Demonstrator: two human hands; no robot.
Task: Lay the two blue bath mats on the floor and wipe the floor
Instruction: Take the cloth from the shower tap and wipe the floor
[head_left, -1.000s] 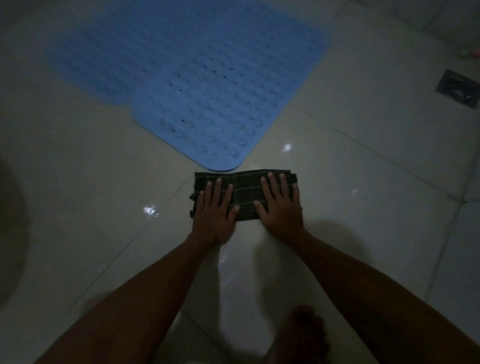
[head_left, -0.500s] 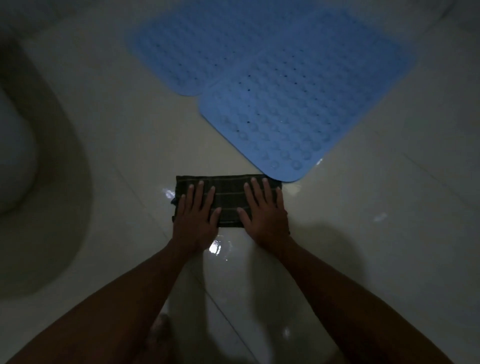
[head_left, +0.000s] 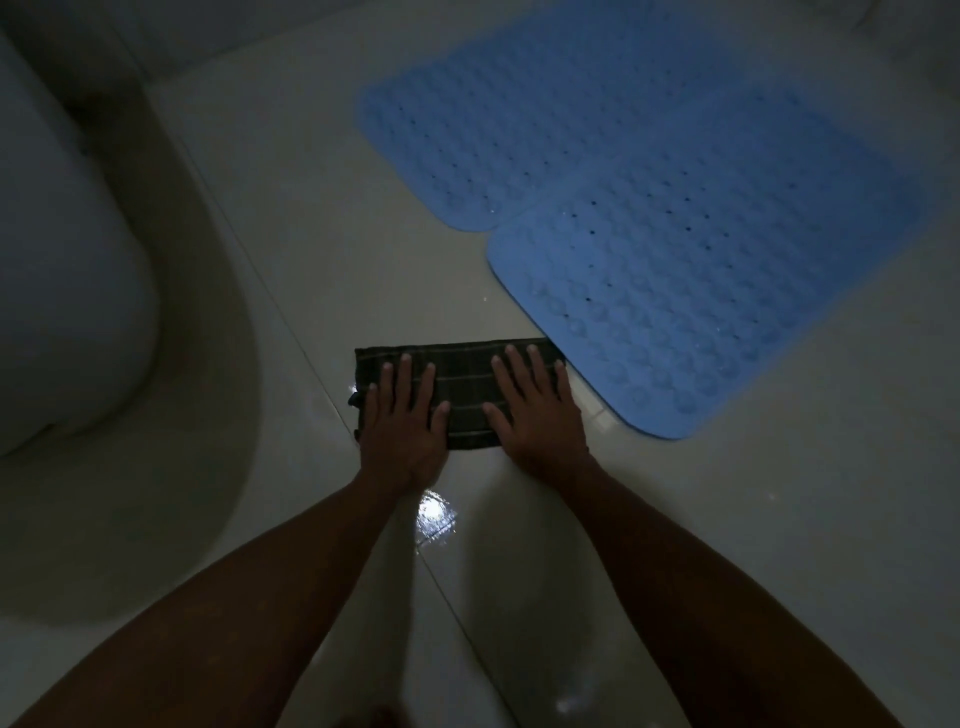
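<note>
Two blue studded bath mats lie flat on the pale tiled floor (head_left: 291, 249), one further back (head_left: 498, 130) and one nearer on the right (head_left: 717, 291), overlapping slightly. A folded dark checked cloth (head_left: 462, 395) lies on the floor just left of the nearer mat's edge. My left hand (head_left: 402, 421) presses flat on the cloth's left half, fingers straight and spread. My right hand (head_left: 535, 410) presses flat on its right half, close to the mat's edge.
A white toilet (head_left: 62, 291) stands at the left, casting a wide shadow on the tiles. A wet, shiny patch (head_left: 434, 517) glints on the floor between my forearms. The room is dim.
Both hands have pushed the cloth leftwards across the floor, away from the drain side and towards the toilet. The mats now sit to the right in view.
</note>
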